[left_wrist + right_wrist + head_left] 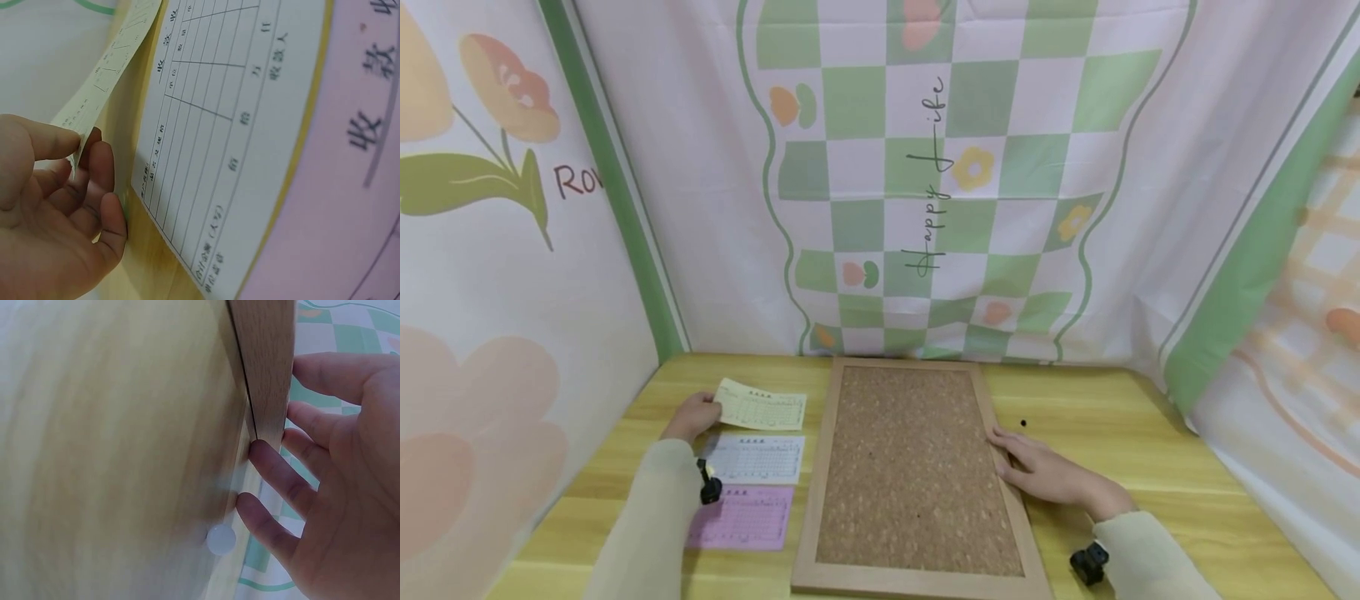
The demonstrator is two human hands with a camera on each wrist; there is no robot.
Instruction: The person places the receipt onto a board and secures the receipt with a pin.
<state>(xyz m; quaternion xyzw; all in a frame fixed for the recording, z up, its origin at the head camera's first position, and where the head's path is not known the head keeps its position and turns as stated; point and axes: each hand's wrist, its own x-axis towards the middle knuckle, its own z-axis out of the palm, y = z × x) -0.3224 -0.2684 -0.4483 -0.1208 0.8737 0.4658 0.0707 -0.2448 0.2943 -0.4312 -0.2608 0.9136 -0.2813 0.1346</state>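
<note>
My left hand (694,415) pinches the left end of a pale yellow receipt slip (763,410) between thumb and fingers. That slip is lifted and bent at the held end, as the left wrist view shows. Just nearer lies a white receipt slip (758,460), with a pink receipt slip (748,521) below it. A cork board (917,467) in a light wooden frame (910,578) lies flat to their right. Against its right side my right hand (1045,472) rests with fingers extended, the fingertips (262,450) touching the frame edge.
A small black dot-like object (1023,423) lies on the wooden table (1120,442) right of the board. In the right wrist view a white round disc (221,540) shows near the fingers. A printed curtain (925,167) hangs behind the table.
</note>
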